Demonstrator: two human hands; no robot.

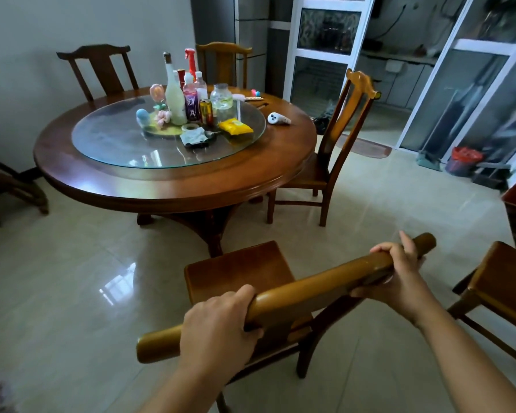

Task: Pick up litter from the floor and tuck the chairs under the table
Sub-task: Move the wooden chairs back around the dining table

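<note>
Both hands wrapped over top rail of near chair (239,272): left hand (218,320) towards rail's left end, right hand (399,272) towards its right. Chair stands well apart from round table (173,180), seat facing it.

Step (judged): push chair in. Keep both grips even so it tracks straight, aim seat between pedestal feet, go slow bc glossy tile floor (72,293) looks slick.

Another chair (334,150) sits partly under table w/ back upright. No litter visible on floor.
</note>
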